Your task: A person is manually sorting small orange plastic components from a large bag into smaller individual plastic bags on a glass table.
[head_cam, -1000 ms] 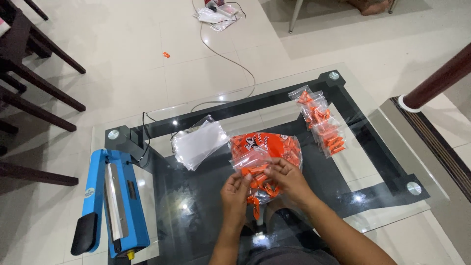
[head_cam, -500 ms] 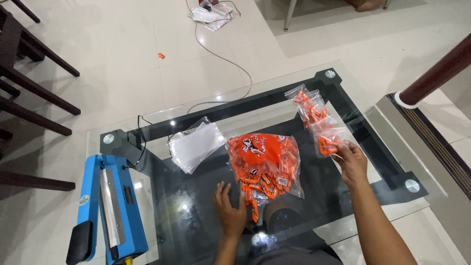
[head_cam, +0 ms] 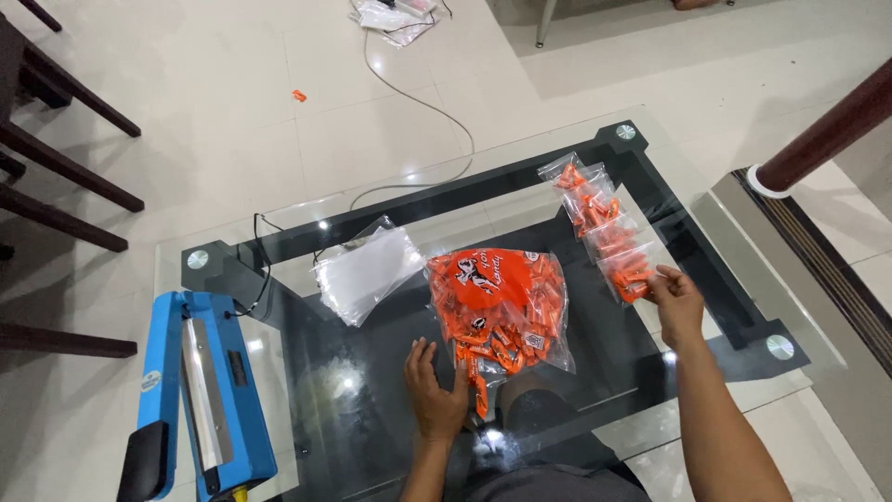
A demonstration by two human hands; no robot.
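Glass table (head_cam: 279,372) (candy bags (head_cam: 502,307), blue sealer (head_cam: 200,400))

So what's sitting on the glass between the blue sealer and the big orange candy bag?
A stack of empty clear plastic bags lies between the blue sealer and the big orange candy bag, seen from the head camera.

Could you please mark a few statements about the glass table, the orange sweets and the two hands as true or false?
1. The right hand touches the row of small clear packets of orange sweets. True.
2. The left hand rests at the near edge of the large clear bag of orange sweets. True.
3. The blue heat sealer lies at the right end of the glass table. False: it lies at the left end.
4. The stack of empty clear plastic bags is in the left hand. False: it lies apart on the glass, between the sealer and the large bag.
5. A grey cable runs across the floor. True.
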